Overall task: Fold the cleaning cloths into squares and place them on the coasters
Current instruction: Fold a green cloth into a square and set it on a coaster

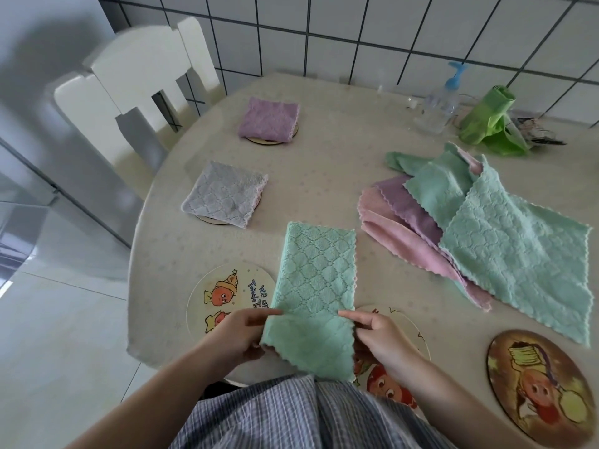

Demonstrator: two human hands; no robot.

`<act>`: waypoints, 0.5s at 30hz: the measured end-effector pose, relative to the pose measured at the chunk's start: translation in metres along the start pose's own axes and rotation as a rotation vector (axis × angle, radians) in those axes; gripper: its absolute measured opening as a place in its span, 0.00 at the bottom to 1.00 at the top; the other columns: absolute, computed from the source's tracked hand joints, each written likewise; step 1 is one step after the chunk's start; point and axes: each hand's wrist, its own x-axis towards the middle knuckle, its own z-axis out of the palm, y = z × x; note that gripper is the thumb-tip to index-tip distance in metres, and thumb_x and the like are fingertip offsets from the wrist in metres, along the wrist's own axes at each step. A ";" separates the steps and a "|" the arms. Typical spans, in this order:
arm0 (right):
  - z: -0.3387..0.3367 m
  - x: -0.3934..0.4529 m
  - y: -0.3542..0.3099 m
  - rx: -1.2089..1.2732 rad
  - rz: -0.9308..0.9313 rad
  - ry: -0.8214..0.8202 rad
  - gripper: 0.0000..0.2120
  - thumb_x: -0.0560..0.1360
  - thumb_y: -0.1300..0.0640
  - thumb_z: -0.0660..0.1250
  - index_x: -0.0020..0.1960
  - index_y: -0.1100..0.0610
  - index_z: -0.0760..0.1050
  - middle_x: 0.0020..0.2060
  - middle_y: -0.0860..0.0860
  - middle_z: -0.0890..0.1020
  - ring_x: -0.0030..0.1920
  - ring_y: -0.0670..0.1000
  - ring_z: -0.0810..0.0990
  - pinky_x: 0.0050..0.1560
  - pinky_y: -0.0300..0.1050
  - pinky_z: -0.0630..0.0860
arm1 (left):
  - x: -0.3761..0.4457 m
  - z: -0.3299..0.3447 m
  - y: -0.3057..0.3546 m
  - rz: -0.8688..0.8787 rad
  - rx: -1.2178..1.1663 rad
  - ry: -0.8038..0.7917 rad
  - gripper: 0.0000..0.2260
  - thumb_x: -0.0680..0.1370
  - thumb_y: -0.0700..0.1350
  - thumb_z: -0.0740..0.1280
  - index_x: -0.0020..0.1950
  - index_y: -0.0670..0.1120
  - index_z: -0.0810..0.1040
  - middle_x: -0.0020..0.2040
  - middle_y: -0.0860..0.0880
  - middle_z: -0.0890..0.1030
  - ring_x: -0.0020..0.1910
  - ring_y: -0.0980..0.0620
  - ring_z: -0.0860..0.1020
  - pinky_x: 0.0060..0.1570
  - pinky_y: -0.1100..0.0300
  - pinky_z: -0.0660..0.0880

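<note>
Round table (324,189) under a pale cloth, white chair (136,85) tucked in at the far left, tiled wall behind. Far right we've got a clear spray bottle (437,105) with a blue top and a crumpled green bag (489,124) beside it, both well apart from the action. Nothing sits between the hands and the work. Centre stage: a green cleaning cloth (314,286), folded into a long strip, near end lifted off the table edge. The left hand (233,335) pinches its left edge, the right hand (379,335) pinches the right edge, thumbs on top. The strip overlaps a cartoon coaster (223,296) on the left and a second coaster (408,332) under the right hand; a third, dark-rimmed coaster (538,387) lies bare at the near right. Two cloths done: the purple folded cloth (269,121) and the grey folded cloth (227,196), each on its own coaster. The unfolded heap (479,228) on the right shows green, purple and pink layers; exact count there, cannot tell
</note>
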 end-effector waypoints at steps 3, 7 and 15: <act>-0.002 0.006 -0.003 0.171 0.072 0.001 0.13 0.75 0.65 0.64 0.49 0.48 0.81 0.54 0.53 0.82 0.45 0.49 0.83 0.45 0.41 0.79 | 0.004 -0.001 0.006 0.027 0.062 0.029 0.12 0.77 0.41 0.64 0.40 0.52 0.83 0.31 0.50 0.76 0.28 0.55 0.68 0.27 0.63 0.64; -0.010 0.014 -0.017 0.232 0.072 0.050 0.07 0.75 0.64 0.65 0.47 0.56 0.81 0.35 0.51 0.84 0.28 0.44 0.79 0.30 0.36 0.76 | 0.016 0.002 0.029 0.068 0.017 0.112 0.10 0.77 0.47 0.65 0.43 0.41 0.80 0.27 0.53 0.77 0.24 0.58 0.68 0.23 0.66 0.64; -0.030 0.049 -0.042 0.276 0.090 0.108 0.05 0.76 0.60 0.65 0.42 0.56 0.77 0.30 0.51 0.78 0.23 0.46 0.69 0.26 0.37 0.67 | 0.059 -0.008 0.068 0.099 0.134 0.185 0.15 0.76 0.53 0.65 0.38 0.42 0.76 0.25 0.52 0.69 0.22 0.55 0.66 0.25 0.62 0.64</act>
